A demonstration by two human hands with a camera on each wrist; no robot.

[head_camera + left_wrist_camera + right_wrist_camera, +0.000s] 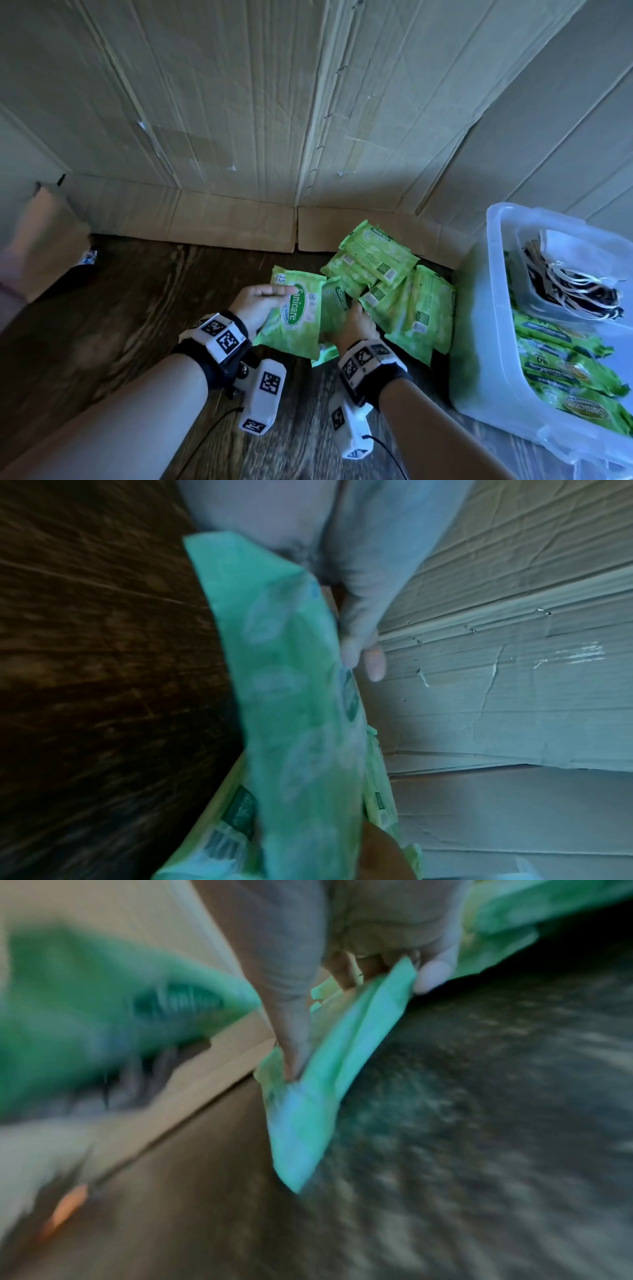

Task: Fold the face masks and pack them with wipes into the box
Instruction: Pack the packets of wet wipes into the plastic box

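Head view: the left hand (pixel 255 306) holds a green wipes pack (pixel 291 317) lifted off the dark wood-grain floor (pixel 120 308), thumb across its printed front, fingers curled behind. The right hand (pixel 354 327) grips a second pack (pixel 334 305) just beside it — the right wrist view, though blurred, shows thumb and fingers pinching its edge. More loose wipes packs (pixel 394 284) lie heaped against the cardboard wall (pixel 239 120). The clear plastic box (pixel 479 342) stands at right, holding rows of green packs (pixel 565 370) and a bundle of folded face masks (pixel 575 291).
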